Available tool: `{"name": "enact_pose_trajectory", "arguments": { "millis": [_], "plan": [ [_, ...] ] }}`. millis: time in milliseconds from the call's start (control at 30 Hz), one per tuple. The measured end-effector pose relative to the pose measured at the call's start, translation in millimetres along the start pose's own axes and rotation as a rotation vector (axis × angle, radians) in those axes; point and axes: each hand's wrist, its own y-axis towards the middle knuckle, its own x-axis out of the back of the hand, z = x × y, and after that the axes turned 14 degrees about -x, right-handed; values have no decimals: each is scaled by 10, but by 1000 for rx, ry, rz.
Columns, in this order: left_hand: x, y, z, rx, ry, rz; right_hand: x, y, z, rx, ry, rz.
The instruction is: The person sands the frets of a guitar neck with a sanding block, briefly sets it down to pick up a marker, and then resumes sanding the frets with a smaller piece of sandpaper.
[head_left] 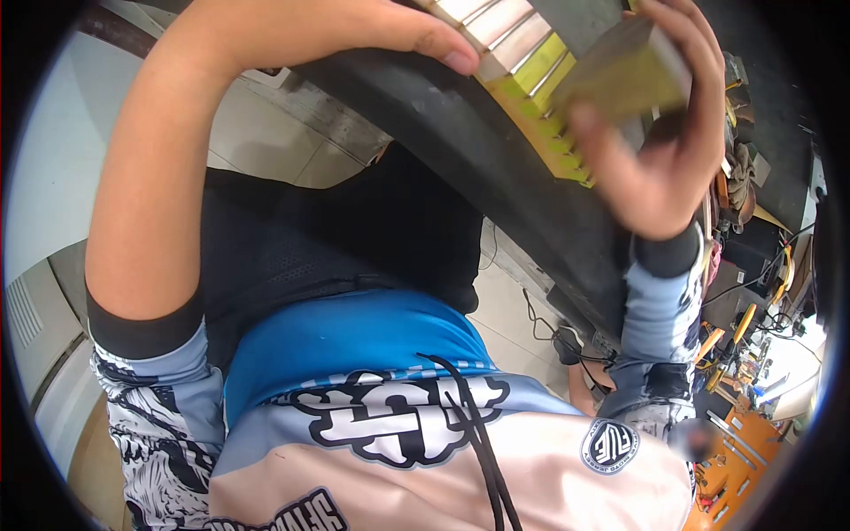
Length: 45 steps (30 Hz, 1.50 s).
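Note:
A long yellow and pale slotted piece (518,66), with thin dark gaps between its slats, lies slanted over the dark table edge at the top. My left hand (403,31) grips its near side with the thumb at the edge; the other fingers are out of frame. Closed around a rectangular olive-yellow block (620,81) with a greyish end is my right hand (660,173), smeared by motion. The block overlaps the right side of the slotted piece in this view, close over its slats.
The dark table (460,124) runs diagonally in front of me. On the right, cables, yellow-handled tools (744,323) and other clutter surround an orange board (739,469). Another person's leg (580,388) shows below the table. Pale floor tiles (283,142) lie underneath.

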Motion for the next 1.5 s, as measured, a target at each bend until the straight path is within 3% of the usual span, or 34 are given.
{"name": "enact_pose_trajectory", "arguments": {
  "millis": [33, 100, 167, 200, 233, 333, 367, 433, 467, 500, 600, 633, 700, 800, 900, 933, 1033, 1067, 1200, 1300, 1500],
  "plan": [
    [-3, 17, 3, 8, 0, -1, 144, -27, -376, 205, 95, 192],
    [-4, 24, -10, 19, -8, 3, 254, 68, 112, 184, 103, 324],
    [-8, -8, -4, 6, -12, 2, -131, -55, -299, -110, 305, 9],
    [-2, -15, 5, 2, -13, 0, -138, -81, -280, -121, 304, 4],
    [45, 10, -8, 9, -54, -22, -35, -13, -313, 12, 142, 56],
    [100, 58, -80, 23, -106, -35, 41, -35, -38, 136, 406, 66],
    [43, 26, -38, 20, -60, -13, -35, 20, -326, 24, 105, 42],
    [16, -5, -33, 29, -19, 7, -86, -4, -53, -221, 186, 32],
    [20, -4, -36, 40, -24, 9, -47, 103, -194, -5, 124, 46],
    [21, 5, -29, 52, -31, 15, 133, -47, -53, 52, 184, 200],
    [41, 30, -12, 38, -32, 50, -155, -15, -152, 169, 250, -138],
    [25, 16, -16, 24, -25, 35, -98, -49, -324, -101, 77, -8],
    [12, -14, -23, -11, -3, 2, 3, 9, -413, -462, 677, 209],
    [102, 65, -81, 75, -5, 133, -63, -58, -766, -359, 642, 123],
    [-38, 64, -141, 0, -31, -104, -455, -174, -1208, -540, 1063, -76],
    [12, 60, -98, -2, -156, -89, -207, -115, -849, -431, 690, 54],
    [109, 52, -10, -81, -52, 66, -96, -82, -776, -498, 664, 90],
    [136, 62, -36, -54, -31, 98, -121, -99, -652, -367, 458, 44],
    [128, 38, -60, -40, -28, 96, -118, -69, -543, -236, 438, 13],
    [153, 73, -92, 12, -49, 126, 257, -13, -347, -193, 401, 358],
    [135, 120, -102, 3, -42, 112, 189, -121, -189, -130, 424, 150]
  ]
}}
